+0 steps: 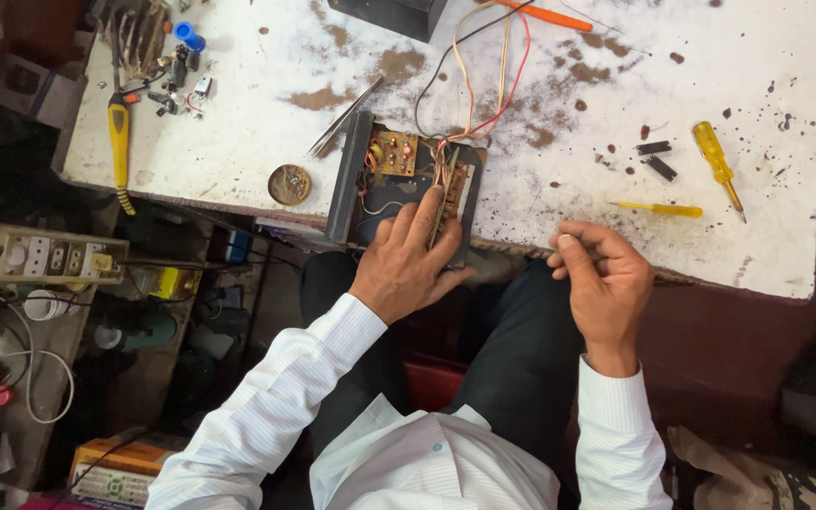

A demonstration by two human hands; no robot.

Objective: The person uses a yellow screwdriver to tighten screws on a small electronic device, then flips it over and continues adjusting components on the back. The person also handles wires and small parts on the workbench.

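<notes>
Chassis [351, 179] steadied under flat, open left hand [406, 264] | right hand [606, 283] loosely curled, empty | better keep wires [484, 85] untangled.

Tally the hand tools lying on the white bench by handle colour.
Yellow-handled screwdrivers: 3, a large one at the left edge, a large one at the right, a thin one.
Orange-handled tool: 1, at the top.
Metal tweezers, no handle: 1.
Total: 5

Left hand [406, 260] flat, fingers spread forward, pressing down; right hand [604, 280] loosely curled, fingers bent inward, white sleeves.
</notes>
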